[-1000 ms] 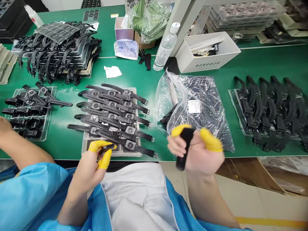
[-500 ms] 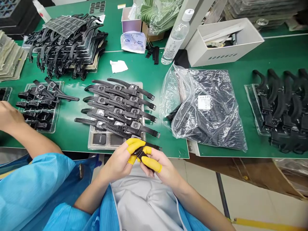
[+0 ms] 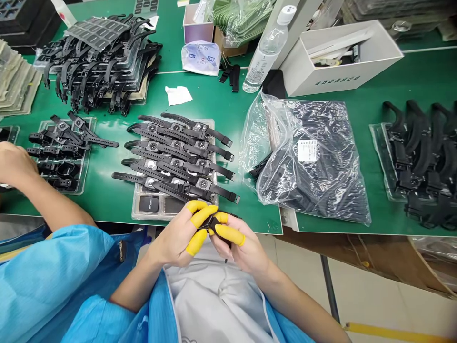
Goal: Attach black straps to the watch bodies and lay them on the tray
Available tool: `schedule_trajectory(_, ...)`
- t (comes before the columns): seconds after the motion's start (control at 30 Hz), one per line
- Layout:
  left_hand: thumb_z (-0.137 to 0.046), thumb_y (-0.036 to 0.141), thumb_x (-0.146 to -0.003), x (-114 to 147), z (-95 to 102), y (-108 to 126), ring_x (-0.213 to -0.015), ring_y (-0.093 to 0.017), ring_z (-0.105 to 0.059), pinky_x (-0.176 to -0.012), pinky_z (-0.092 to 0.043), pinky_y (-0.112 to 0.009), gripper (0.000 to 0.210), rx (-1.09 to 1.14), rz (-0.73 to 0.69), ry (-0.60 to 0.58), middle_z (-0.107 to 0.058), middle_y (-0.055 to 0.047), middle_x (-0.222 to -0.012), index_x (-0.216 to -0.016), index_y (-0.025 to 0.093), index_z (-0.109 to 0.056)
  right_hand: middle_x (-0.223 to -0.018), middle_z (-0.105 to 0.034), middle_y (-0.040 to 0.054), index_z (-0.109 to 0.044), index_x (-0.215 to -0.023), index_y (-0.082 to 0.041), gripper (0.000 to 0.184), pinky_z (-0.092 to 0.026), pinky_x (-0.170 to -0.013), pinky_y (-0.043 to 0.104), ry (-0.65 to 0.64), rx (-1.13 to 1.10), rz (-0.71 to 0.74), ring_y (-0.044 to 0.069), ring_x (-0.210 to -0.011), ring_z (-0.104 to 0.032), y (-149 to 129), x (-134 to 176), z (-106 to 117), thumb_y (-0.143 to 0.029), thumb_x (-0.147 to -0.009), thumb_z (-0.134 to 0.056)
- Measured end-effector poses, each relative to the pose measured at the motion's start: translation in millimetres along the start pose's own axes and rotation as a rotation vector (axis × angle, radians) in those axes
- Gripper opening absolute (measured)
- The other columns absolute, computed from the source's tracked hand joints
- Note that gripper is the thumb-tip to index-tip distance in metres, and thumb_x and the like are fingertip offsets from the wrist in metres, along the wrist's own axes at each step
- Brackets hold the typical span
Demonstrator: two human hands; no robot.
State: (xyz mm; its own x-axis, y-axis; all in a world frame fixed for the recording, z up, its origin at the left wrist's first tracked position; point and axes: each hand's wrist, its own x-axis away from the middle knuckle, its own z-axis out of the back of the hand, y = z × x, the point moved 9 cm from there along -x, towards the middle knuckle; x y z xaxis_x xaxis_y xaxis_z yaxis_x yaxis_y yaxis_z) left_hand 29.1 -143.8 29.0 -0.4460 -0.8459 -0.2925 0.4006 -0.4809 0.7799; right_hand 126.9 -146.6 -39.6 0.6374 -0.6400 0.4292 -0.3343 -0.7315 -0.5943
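Just off the table's front edge, my left hand (image 3: 178, 237) and my right hand (image 3: 243, 242) come together around one black smartwatch (image 3: 208, 222). Yellow finger cots cover several fingertips. My left fingers pinch the watch body side, while my right thumb and forefinger grip the strap close to it. Most of the watch is hidden behind fingers; a strap end shows behind my right hand. Directly beyond lies a clear plastic tray (image 3: 137, 209) bearing rows of black smartwatches (image 3: 177, 145), many with their sensor backs up.
At left, a co-worker's hand (image 3: 16, 164) is by another watch tray (image 3: 83, 183). Stacked trays of watches (image 3: 96, 71) stand behind. To the right lie a bag of black straps (image 3: 314, 166), a water bottle (image 3: 266, 52), a white box (image 3: 332, 78) and more strapped trays (image 3: 416, 157).
My left thumb has shifted down and apart from the forefinger, showing more of the watch. My right thumb has slid slightly right and up. The view has shifted a little.
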Motion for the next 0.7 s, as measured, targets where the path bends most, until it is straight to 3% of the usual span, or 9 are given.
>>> schedule_trajectory(0.2, -0.050, 0.024, -0.101, 2.2, -0.4, -1.3, -0.117, -0.031, -0.060, -0.096, -0.061, -0.049, 0.054, -0.317, 0.029, -0.080, -0.061, -0.019, -0.124, -0.154, 0.015, -0.045, -0.047, -0.043, -0.0103, -0.058, -0.090, -0.021, 0.036, -0.021, -0.040, 0.021, -0.018, 0.099, -0.020, 0.007, -0.041, -0.023, -0.2, -1.0, -0.7, -0.054, -0.092, -0.071)
schedule_trajectory(0.4, -0.044, 0.021, -0.105, 3.1, 4.3, -3.4, -0.120, -0.028, -0.063, -0.100, -0.060, -0.046, 0.053, -0.082, 0.010, -0.087, -0.062, -0.019, -0.130, -0.157, 0.018, -0.040, -0.049, -0.046, -0.0095, -0.057, -0.092, -0.021, 0.040, -0.025, -0.043, 0.023, -0.038, 0.205, 0.047, 0.008, -0.041, -0.029, 0.3, -0.5, 2.0, -0.059, -0.096, -0.068)
schedule_trajectory(0.47, -0.052, 0.023, -0.104, 5.3, 6.6, -8.9, -0.122, -0.027, -0.064, -0.100, -0.059, -0.044, 0.055, -0.012, 0.034, -0.026, -0.064, -0.018, -0.133, -0.158, 0.021, -0.040, -0.052, -0.051, -0.0079, -0.058, -0.095, -0.021, 0.041, -0.030, -0.045, 0.024, -0.041, 0.220, 0.084, 0.009, -0.042, -0.035, -2.4, 0.1, 2.2, -0.061, -0.097, -0.067)
schedule_trajectory(0.57, -0.065, 0.024, -0.100, 11.4, 11.8, -14.2, -0.110, -0.023, -0.069, -0.093, -0.060, -0.038, 0.041, 0.084, 0.052, 0.172, -0.070, -0.011, -0.120, -0.141, 0.025, -0.057, -0.060, -0.056, -0.0058, -0.058, -0.101, -0.021, 0.043, -0.038, -0.051, 0.026, -0.062, 0.281, 0.146, 0.011, -0.048, -0.045, -8.7, 1.5, -2.8, -0.063, -0.098, -0.065)
schedule_trajectory(0.63, -0.070, 0.028, -0.099, 17.1, 17.2, -16.4, -0.103, -0.020, -0.070, -0.089, -0.061, -0.036, 0.020, 0.164, 0.075, 0.355, -0.071, -0.009, -0.116, -0.118, 0.024, -0.068, -0.060, -0.052, -0.0067, -0.057, -0.098, -0.022, 0.044, -0.038, -0.051, 0.026, -0.089, 0.330, 0.133, 0.011, -0.048, -0.044, -8.6, 2.2, -7.8, -0.066, -0.099, -0.061)
schedule_trajectory(0.7, -0.074, 0.037, -0.097, 22.3, 22.1, -21.9, -0.101, -0.021, -0.073, -0.085, -0.063, -0.037, 0.017, 0.312, 0.141, 0.518, -0.072, -0.010, -0.118, -0.104, 0.022, -0.068, -0.057, -0.047, -0.0079, -0.057, -0.093, -0.022, 0.048, -0.033, -0.047, 0.025, -0.134, 0.380, 0.067, 0.010, -0.046, -0.037, -4.3, 3.4, -11.9, -0.069, -0.101, -0.055)
